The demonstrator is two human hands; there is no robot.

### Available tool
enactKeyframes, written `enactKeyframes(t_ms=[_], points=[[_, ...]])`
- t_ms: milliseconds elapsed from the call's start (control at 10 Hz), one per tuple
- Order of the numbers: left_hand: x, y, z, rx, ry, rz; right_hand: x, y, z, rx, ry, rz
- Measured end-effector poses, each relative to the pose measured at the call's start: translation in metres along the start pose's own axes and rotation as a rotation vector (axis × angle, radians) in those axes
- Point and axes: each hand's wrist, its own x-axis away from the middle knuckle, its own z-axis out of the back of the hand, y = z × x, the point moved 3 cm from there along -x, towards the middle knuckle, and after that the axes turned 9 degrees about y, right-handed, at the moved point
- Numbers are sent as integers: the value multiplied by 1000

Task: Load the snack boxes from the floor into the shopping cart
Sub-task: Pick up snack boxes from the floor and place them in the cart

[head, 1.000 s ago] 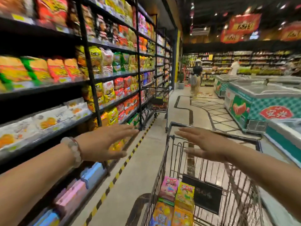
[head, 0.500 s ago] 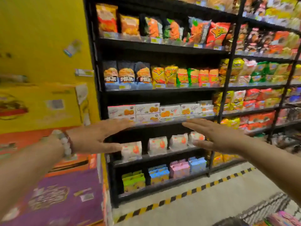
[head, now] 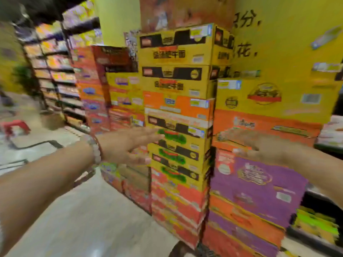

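Both hands are out in front of the person, empty. The left hand (head: pixel 128 145), with a bead bracelet (head: pixel 94 147) at the wrist, has its fingers (head: pixel 148 132) straight and spread; the right hand (head: pixel 267 147) is blurred, but its fingers look flat and relaxed too, holding nothing.

The snack boxes (head: pixel 178 112) stand in tall stacks rising from the floor (head: pixel 96 219), packed against a yellow wall (head: pixel 289 34) just beyond the hands: yellow and orange cartons in the middle column, purple ones (head: pixel 259 177) low on the right. The shopping cart is not in view.

These look like printed cardboard cases, stiff at the edges and corners, softer across the wide faces. I would guess they are bulky rather than heavy, though a full case may surprise. The glossy print could be slippery under a bare palm. Best to take one from the top of a column, a hand flat on each short end. Pulling from the middle would likely topple what sits above.

Shelves of packets (head: pixel 55 71) run away on the far left.
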Motion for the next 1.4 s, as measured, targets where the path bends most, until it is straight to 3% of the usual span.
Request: enactKeyframes(t_ms=[100, 300, 400, 500, 700, 1000, 1400], points=[[94, -65, -1, -7, -19, 226, -98, -73, -38, -52, 33, 121], [206, -139, 10, -10, -20, 366, -219, -208, -88, -80, -6, 431], [239, -170, 6, -85, -74, 475, -255, -258, -98, -137, -20, 504], [270, -215, -7, -111, -72, 599, -308, -311, -120, -128, -118, 656], [308, -298, -31, -82, -21, 789, -422, -384, -163, -173, -144, 810], [383, -430, -87, -17, -71, 1009, -561, -511, -257, -200, -240, 943], [460, -712, -181, 127, -200, 1066, -771, -671, -403, -269, -381, 929]])
